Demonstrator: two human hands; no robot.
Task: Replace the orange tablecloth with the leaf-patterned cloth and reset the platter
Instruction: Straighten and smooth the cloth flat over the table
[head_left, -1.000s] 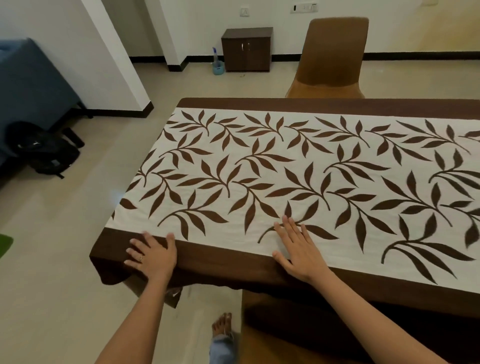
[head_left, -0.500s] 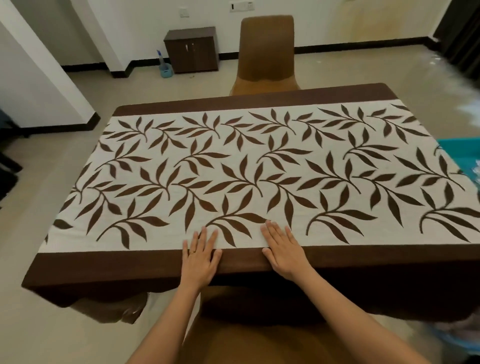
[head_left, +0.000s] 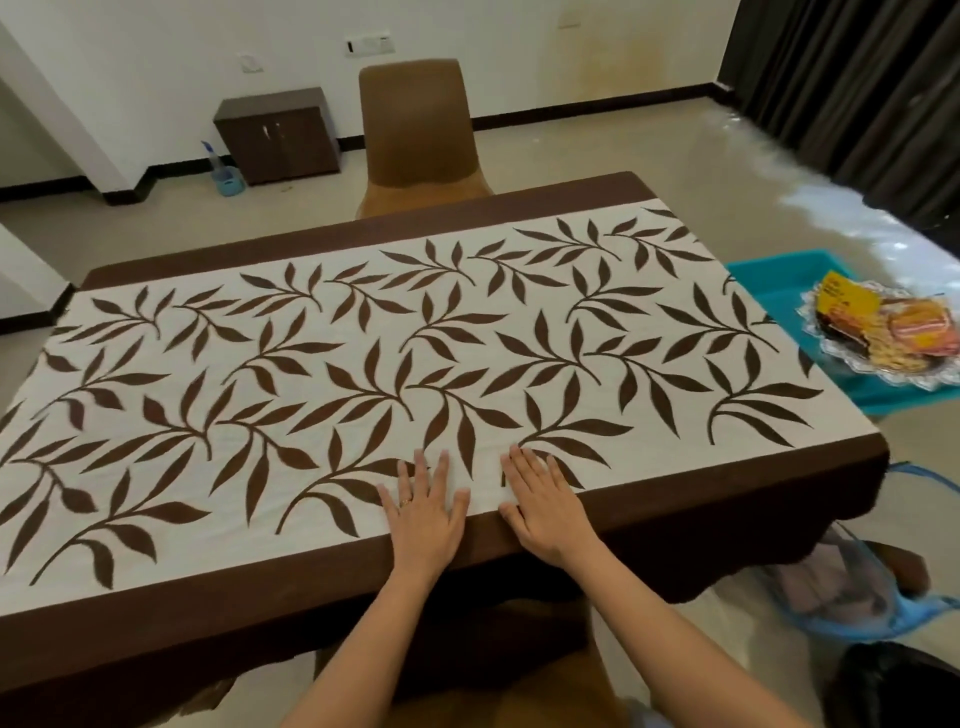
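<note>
Left hand (head_left: 423, 512) and right hand (head_left: 543, 506) lie flat, fingers spread, palms down side by side on the near edge of the leaf-patterned cloth (head_left: 363, 364), gripping nothing. Cloth covers the whole tabletop; no orange tablecloth visible. Glass platter (head_left: 883, 332) of snack packets sits off-table on a blue tray (head_left: 769, 280) at right, not yet reset; packet print unreadable.

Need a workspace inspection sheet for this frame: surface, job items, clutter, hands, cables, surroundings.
Surface: table fully covered by leaf-patterned cloth, lying flat.
Job's things: platter of snack packets sits off the table on a blue tray at right; orange cloth not seen.
Clutter: blue-rimmed mesh basket on floor, right.
Hands: left hand and right hand flat on the near edge, holding nothing.
Cables: nothing seen.
Surroundings: brown chair opposite, small cabinet, dark curtain.
</note>
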